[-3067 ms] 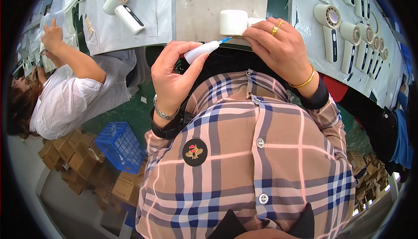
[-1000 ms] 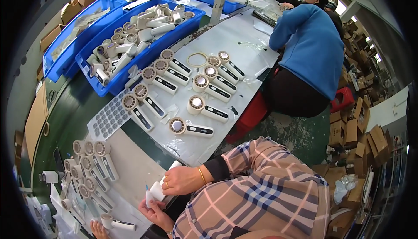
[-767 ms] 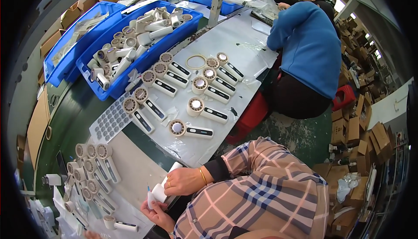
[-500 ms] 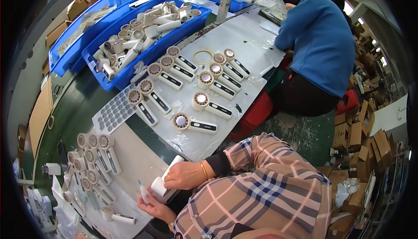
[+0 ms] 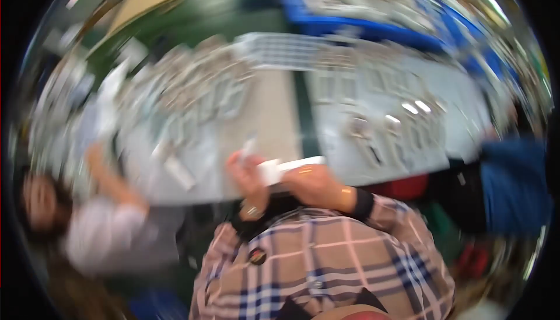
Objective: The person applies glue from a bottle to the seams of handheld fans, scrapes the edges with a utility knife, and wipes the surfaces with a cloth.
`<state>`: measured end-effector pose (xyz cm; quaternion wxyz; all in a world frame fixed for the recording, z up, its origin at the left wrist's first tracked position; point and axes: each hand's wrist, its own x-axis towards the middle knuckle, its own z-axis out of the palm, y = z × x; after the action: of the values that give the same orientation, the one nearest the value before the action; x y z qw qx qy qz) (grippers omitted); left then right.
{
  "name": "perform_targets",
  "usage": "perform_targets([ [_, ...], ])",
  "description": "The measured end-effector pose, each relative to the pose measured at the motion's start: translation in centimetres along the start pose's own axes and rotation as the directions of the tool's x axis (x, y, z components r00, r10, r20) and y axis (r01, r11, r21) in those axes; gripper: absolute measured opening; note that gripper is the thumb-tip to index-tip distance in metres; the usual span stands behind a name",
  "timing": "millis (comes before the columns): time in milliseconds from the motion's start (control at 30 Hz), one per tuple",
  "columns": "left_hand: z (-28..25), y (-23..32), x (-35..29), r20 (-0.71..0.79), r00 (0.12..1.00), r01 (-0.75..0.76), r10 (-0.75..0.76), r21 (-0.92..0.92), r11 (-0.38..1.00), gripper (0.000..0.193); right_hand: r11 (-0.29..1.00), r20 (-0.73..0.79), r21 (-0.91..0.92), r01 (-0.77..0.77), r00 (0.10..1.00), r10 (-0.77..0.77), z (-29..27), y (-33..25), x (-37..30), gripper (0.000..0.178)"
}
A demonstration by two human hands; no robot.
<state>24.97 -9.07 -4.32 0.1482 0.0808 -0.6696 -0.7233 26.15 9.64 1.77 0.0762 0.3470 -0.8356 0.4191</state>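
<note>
**Both hands on a white part at the bench edge**

The frame was smeared by motion, so fine detail was lost. The left hand [image 5: 248, 171] was closed around a slim white pen-like tool [image 5: 247, 145], tip up — seemingly poised to work on the part. The right hand [image 5: 312, 183] clasped a white part [image 5: 280, 168], held between the two hands just above the near edge of the bench [image 5: 274, 116], close to the chest for control. Rows of similar white parts [image 5: 198, 81] lay on the bench; blue bins [image 5: 373, 22] stood behind. A co-worker in blue [image 5: 513, 180] sat to the right, another person [image 5: 111, 226] to the left.
</note>
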Motion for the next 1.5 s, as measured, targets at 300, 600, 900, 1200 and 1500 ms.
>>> perform_targets([
  [300, -0.2, -0.3, -0.6, -0.015, 0.999, -0.033, 0.032, -0.079, 0.996, 0.023, 0.967, 0.079, -0.139, -0.215, 0.97, 0.228, -2.2, -2.4, 1.8, 0.043],
  [600, -2.8, 1.2, 0.3, -0.132, 0.991, -0.019, -0.012, -0.23, 0.973, 0.024, 0.913, 0.159, -0.396, -0.101, 0.971, 0.177, -3.2, 2.1, 1.7, 0.047],
  [900, -5.5, 1.8, 0.9, -0.297, 0.945, -0.198, 0.136, -0.192, 0.961, 0.024, 0.853, 0.125, 0.126, -0.507, 0.861, 0.493, 0.5, 2.3, 3.8, 0.041],
  [1200, -6.1, 0.8, -0.2, -0.338, 0.937, -0.134, 0.086, -0.12, 0.984, 0.033, 0.355, 0.289, 0.601, -0.716, 0.609, 0.739, 10.2, 2.9, 8.3, 0.055],
  [1500, -4.0, 1.2, 0.6, -0.253, 0.961, -0.139, 0.108, -0.105, 0.985, 0.03, 0.845, -0.135, 0.328, -0.423, 0.864, 0.485, 11.2, 5.1, 9.4, 0.043],
])
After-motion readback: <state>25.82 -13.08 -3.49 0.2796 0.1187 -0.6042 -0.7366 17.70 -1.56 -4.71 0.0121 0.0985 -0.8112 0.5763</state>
